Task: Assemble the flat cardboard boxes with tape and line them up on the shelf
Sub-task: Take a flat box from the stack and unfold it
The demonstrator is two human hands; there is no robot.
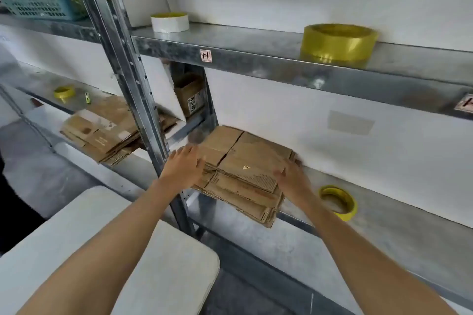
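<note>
Flanking the stack of flat boxes (245, 169) overhanging the front edge of the shelf (384, 202) with left hand (183, 167) and right hand (291, 179), both spread, probably to slide the top one free.

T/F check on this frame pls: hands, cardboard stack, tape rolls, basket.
1. The left hand and right hand flank the stack of flat cardboard boxes. True.
2. An assembled box stands on the shelf above the stack. False: the upper shelf holds a white tape roll and a thick yellow tape roll.
3. A thin yellow tape roll lies on the lower shelf, right of the stack. True.
4. The teal basket sits on the table. False: it stands high in the left shelf bay.
</note>
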